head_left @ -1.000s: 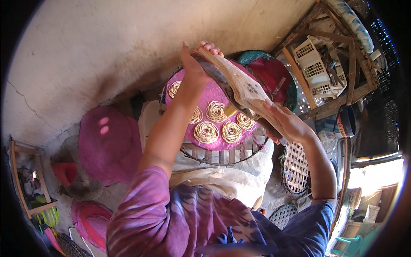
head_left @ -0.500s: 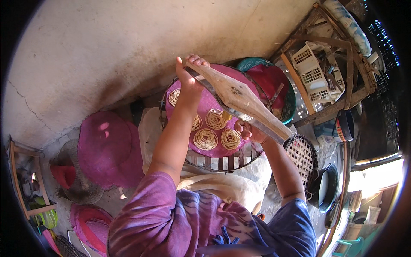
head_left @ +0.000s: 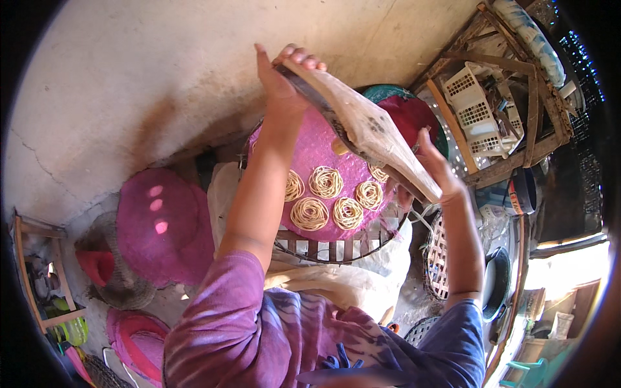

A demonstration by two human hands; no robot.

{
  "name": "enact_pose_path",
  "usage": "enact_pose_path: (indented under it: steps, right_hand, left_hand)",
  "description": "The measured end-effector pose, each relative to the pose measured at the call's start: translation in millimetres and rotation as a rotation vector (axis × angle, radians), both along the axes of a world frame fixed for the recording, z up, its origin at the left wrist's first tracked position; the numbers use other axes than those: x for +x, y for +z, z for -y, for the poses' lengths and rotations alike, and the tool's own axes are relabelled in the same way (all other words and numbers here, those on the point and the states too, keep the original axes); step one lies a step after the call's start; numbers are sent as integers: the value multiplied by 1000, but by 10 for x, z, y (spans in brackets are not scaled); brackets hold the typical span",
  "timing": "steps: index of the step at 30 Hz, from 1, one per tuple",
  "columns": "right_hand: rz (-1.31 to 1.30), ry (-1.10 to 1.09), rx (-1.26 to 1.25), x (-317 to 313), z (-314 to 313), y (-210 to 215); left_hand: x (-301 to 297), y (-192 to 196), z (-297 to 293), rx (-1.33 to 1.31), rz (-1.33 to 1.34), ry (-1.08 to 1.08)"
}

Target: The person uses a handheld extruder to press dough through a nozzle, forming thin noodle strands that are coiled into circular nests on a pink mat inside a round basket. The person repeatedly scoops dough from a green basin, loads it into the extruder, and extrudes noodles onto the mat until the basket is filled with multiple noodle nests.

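Note:
My left hand (head_left: 284, 76) is closed around the upper left end of a long wooden hand press (head_left: 362, 119), its thumb sticking up. At the lower right end my right hand (head_left: 441, 169) wraps the wood, thumb above and fingertips partly hidden below. The press is tilted over a round slatted tray (head_left: 315, 251) covered with pink cloth (head_left: 304, 142). Part of a yellowish metal piece (head_left: 339, 147) shows under the press. Several coiled noodle nests (head_left: 309, 213) lie on the cloth; the press and my left forearm hide other parts of it.
Behind the tray stands a green basin (head_left: 388, 94) with red cloth. A wooden rack (head_left: 511, 158) holding a white plastic basket (head_left: 475, 115) is at the far right. Woven trays (head_left: 437, 258) and a dark basin (head_left: 497, 278) sit right; pink cloth (head_left: 162, 226) lies left. A wall (head_left: 162, 58) rises beyond.
My right hand has gone from beneath the press's middle to its right end. The left hand and the press's left end have risen. More noodle nests show on the tray's right side.

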State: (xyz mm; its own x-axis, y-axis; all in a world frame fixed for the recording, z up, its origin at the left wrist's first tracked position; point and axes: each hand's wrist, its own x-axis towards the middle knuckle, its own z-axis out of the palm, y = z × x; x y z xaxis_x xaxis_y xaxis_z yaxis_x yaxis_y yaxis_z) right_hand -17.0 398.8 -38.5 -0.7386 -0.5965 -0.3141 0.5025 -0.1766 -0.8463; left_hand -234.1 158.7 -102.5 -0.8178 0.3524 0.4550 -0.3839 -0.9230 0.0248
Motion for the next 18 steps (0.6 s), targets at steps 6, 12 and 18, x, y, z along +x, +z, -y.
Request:
enact_pose_path:
  steps: [6, 12, 18]
  right_hand:
    - [114, -282, 871, 81, -119, 7]
    - [-14, -305, 974, 155, 42, 186]
    - [-95, -300, 1088, 189, 15, 384]
  left_hand:
    - [23, -265, -558, -188, 434, -155]
    - [-84, -280, -538, -25, 190, -140]
    - [57, -34, -633, -108, 360, -142]
